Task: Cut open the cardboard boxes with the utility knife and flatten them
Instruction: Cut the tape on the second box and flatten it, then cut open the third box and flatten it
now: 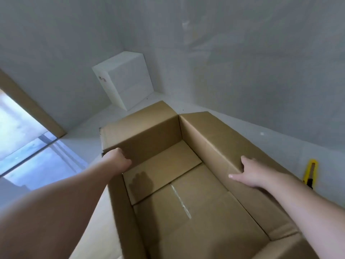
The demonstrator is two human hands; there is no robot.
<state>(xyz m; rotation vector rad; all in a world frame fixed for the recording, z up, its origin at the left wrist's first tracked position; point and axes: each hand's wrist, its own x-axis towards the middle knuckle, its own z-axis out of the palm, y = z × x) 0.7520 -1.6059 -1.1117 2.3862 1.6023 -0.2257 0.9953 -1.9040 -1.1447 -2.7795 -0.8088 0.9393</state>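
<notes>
Large open brown cardboard box on the floor, between your hands. Left hand grips its left wall; right hand clasps the right wall's rim. Yellow utility knife lies just right.

The room is soft and a bit dim, with grey-white light. Bright bluish light comes in from the window low on the left. A dark hand-shaped shadow lies on the floor of the cardboard box. Lines bend at the edges, and the whole picture is slightly blurry.
</notes>
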